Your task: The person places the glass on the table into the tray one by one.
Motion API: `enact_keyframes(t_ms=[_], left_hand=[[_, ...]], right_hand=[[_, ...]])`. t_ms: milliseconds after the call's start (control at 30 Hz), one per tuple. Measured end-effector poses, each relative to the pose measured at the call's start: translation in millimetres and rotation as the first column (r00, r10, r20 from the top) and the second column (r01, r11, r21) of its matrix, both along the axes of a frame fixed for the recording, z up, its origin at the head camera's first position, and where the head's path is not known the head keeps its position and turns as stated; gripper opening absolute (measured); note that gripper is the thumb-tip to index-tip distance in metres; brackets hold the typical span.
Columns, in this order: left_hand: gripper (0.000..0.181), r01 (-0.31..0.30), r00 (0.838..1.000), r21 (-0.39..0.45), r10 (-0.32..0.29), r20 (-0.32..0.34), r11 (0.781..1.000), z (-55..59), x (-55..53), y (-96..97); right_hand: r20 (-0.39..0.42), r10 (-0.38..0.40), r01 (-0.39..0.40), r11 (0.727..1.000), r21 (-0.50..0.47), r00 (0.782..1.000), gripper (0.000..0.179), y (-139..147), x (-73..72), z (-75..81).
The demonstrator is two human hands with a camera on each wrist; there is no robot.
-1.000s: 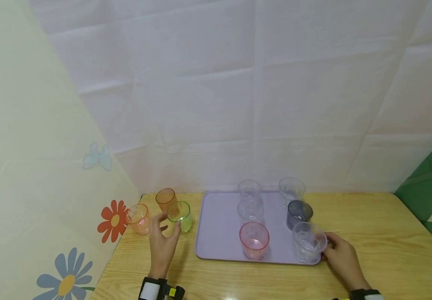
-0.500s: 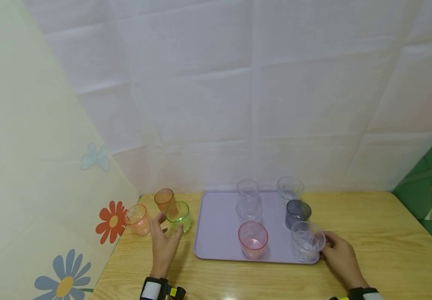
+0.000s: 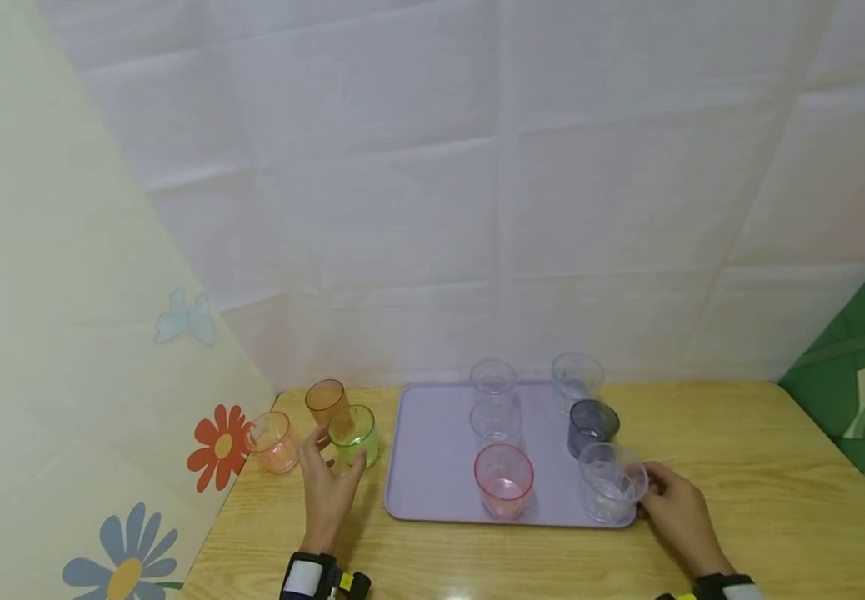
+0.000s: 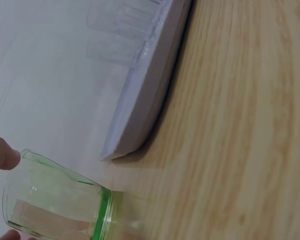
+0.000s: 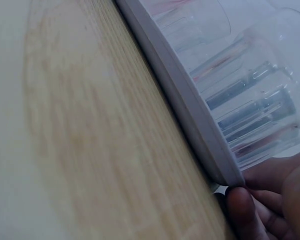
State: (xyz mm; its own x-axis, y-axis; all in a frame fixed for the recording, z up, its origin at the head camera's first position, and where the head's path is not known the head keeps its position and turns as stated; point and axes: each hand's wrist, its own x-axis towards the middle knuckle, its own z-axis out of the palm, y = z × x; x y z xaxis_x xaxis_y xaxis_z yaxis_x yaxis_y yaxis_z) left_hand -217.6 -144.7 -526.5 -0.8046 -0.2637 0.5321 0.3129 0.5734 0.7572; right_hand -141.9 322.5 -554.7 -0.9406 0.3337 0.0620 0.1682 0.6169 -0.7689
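Left of the lavender tray [image 3: 428, 454], my left hand [image 3: 325, 504] holds a transparent green cup [image 3: 353, 437], which stands upright on the table. In the left wrist view the thumb is at the rim of the green cup [image 4: 102, 212], and other fingertips show across from it. My right hand [image 3: 678, 512] pinches the tray's near right corner. Seen from the right wrist, the thumb [image 5: 241, 204] lies at the outer edge of the tray [image 5: 190, 110], and a finger reaches in beside a clear cup [image 5: 270, 105].
On the tray stand a pink cup [image 3: 504, 492], a dark grey cup [image 3: 592, 432] and several clear cups [image 3: 494, 421]. An orange cup [image 3: 326, 402] and a peach cup [image 3: 273, 450] are at the table's left side. Behind hangs a white cloth [image 3: 402, 208].
My left hand has shifted slightly right against the green cup. My right hand stays at the tray corner; the whole head view has drifted a little.
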Motion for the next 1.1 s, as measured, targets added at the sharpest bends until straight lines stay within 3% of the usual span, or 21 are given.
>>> enact_keyframes(t_ms=[667, 1100], left_hand=[[0.082, 0.021, 0.997, 0.081, -0.027, 0.068, 0.996, -19.5, -15.6, 1.4], [0.089, 0.033, 0.988, 0.167, -0.058, 0.145, 0.985, -21.4, -23.2, 6.4]], right_hand=[[-0.028, 0.001, -0.001, 1.0, -0.004, 1.0, 0.031, -1, 1.2, 0.9], [-0.053, -0.003, 0.004, 1.0, 0.021, 0.999, 0.027, 2, -0.5, -6.2]])
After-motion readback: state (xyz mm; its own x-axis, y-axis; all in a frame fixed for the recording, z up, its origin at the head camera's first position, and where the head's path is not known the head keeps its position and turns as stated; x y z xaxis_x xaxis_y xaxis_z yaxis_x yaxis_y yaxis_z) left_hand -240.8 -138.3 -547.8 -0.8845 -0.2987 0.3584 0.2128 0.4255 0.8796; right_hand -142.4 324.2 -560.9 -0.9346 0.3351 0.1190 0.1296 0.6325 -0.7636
